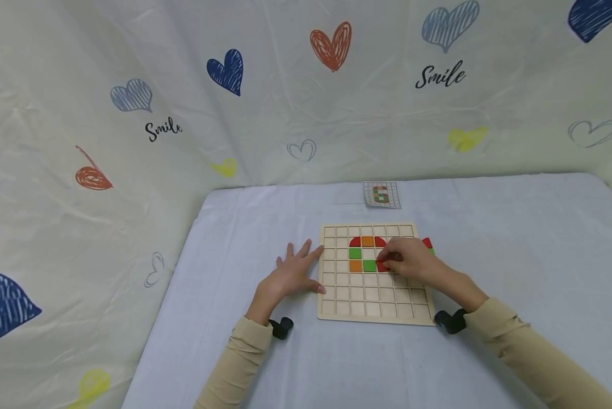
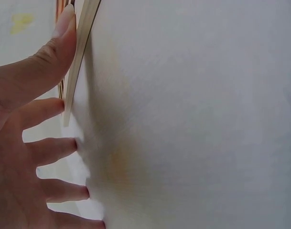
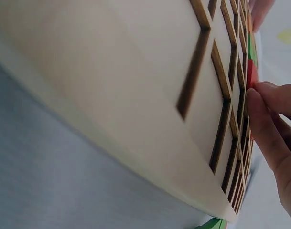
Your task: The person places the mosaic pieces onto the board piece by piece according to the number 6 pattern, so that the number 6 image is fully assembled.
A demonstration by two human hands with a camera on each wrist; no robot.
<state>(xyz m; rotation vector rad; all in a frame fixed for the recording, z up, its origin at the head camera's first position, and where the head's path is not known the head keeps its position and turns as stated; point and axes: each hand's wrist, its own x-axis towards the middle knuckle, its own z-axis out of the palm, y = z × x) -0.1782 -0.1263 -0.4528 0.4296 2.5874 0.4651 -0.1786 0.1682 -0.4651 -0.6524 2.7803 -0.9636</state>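
A red tile (image 1: pixel 382 265) is pinched at the right hand (image 1: pixel 410 259) fingertips directly over the wooden grid board (image 1: pixel 372 309), which is steadied at its left edge by the flat, spread left hand (image 1: pixel 292 274).

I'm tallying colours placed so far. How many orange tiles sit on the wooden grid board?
2: one orange tile in the top row between red pieces, another lower left beside green. The right hand may hide more.
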